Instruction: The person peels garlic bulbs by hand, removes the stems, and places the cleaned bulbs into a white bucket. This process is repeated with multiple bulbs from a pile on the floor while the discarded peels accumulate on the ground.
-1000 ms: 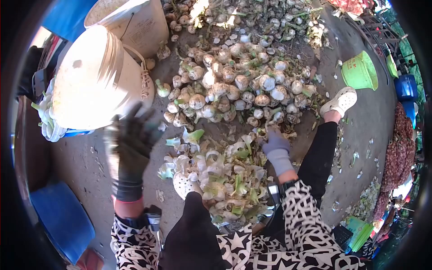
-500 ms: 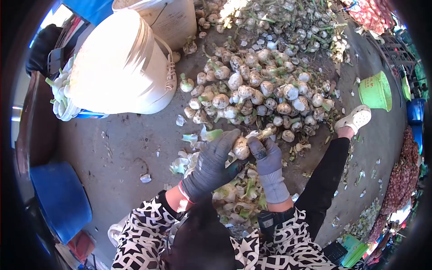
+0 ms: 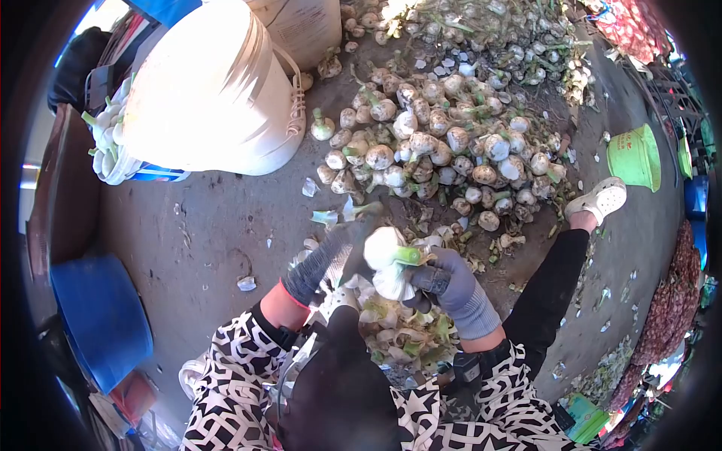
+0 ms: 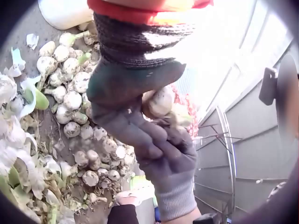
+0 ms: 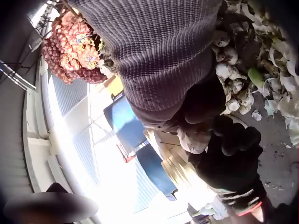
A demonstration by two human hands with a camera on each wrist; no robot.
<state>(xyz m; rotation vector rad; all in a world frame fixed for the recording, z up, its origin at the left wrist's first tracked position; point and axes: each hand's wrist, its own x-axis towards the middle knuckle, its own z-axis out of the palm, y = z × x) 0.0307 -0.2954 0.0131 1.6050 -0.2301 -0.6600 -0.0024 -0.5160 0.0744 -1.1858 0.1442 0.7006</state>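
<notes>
A white garlic bulb (image 3: 383, 246) with a short green stem is held between the two gloved hands, and white layers hang below it. From the left side the left hand (image 3: 336, 246) grips it. The right hand (image 3: 455, 292) holds it from the stem side, fingers curled. In the left wrist view the left hand (image 4: 128, 112) curls around the bulb (image 4: 159, 101), against the right hand's fingers. The right wrist view shows part of the bulb (image 5: 194, 141) between the right hand (image 5: 201, 100) and the left hand (image 5: 229, 151).
Beyond the hands lies a pile of dirty garlic bulbs (image 3: 440, 146); peeled skins (image 3: 410, 331) lie beneath them. A large white bucket (image 3: 203, 98) stands at upper left, a blue tub (image 3: 101, 319) at left, a green bucket (image 3: 634, 158) at right. The feet are spread beside the skins.
Both hands came together over the skins, the right one lifting from the pile's edge. The bulb between them, brownish half a second ago, now shows white. The head view has shifted slightly.
</notes>
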